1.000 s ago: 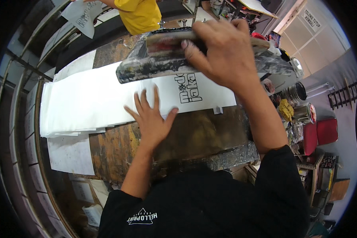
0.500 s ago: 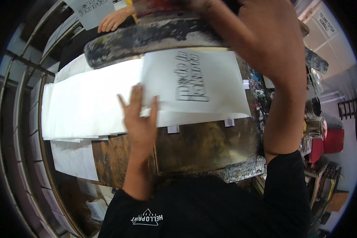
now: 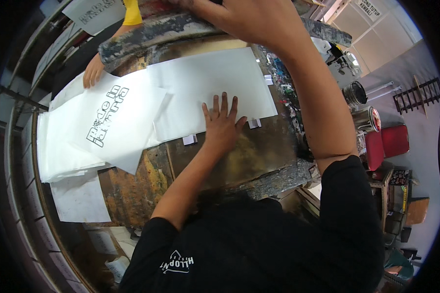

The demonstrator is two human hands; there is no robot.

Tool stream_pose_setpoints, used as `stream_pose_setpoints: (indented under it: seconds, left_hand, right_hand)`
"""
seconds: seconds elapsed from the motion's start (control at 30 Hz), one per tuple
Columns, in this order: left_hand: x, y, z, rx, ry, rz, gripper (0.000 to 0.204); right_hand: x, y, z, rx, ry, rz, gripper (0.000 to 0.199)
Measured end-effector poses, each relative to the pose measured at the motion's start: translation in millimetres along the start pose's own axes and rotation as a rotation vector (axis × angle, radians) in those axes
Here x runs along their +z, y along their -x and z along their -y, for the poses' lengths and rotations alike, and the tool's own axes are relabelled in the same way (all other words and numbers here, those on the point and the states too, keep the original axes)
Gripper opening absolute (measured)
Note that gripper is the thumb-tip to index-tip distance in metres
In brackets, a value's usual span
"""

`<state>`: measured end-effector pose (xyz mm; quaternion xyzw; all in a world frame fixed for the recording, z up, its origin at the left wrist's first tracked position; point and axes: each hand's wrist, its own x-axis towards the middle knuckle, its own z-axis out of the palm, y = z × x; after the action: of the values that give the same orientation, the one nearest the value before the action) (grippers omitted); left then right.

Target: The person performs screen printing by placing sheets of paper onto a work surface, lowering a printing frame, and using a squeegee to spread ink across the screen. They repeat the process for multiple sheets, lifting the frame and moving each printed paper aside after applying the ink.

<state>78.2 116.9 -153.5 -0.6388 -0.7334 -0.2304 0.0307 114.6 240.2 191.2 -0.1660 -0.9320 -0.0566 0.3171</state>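
My left hand [image 3: 222, 126] lies with fingers spread on the lower edge of a blank white paper sheet [image 3: 190, 83]. That sheet is on a dark, paint-stained board [image 3: 239, 166], with small white paper tabs [image 3: 255, 124] at its edge. My right hand [image 3: 259, 22] is raised at the top, by a thick paint-crusted bar [image 3: 156, 36]; its fingers are mostly out of view, so any hold is hidden. To the left, a sheet printed with black outlined lettering [image 3: 134, 124] lies askew over a stack of white paper [image 3: 58, 141]. Another person's hand [image 3: 93, 72] touches its upper corner.
A metal rack [image 3: 14, 171] runs along the left side. Paint cans [image 3: 366, 119], a red chair [image 3: 395, 141] and a cluttered shelf [image 3: 396, 195] stand at right. Near the top left hangs another printed sheet [image 3: 95, 14]. A loose sheet [image 3: 80, 198] lies below the stack.
The printed sheet has moved left off the board onto the stack, where the other person's hand has come to it. My left hand has moved right onto the blank sheet now showing.
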Motion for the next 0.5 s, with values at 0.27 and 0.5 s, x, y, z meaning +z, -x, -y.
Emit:
stream_pose_setpoints:
  seconds: [0.27, 0.5]
  left_hand:
    - [24.1, -22.1, -3.3, -0.138, 0.157, 0.194, 0.056]
    - [12.0, -28.3, -15.7, -0.088, -0.043, 0.181, 0.060]
  right_hand:
    - [18.4, -2.9, -16.8, -0.037, 0.107, -0.157, 0.080]
    - [11.5, -8.2, -29.9, -0.017, 0.080, -0.088, 0.078]
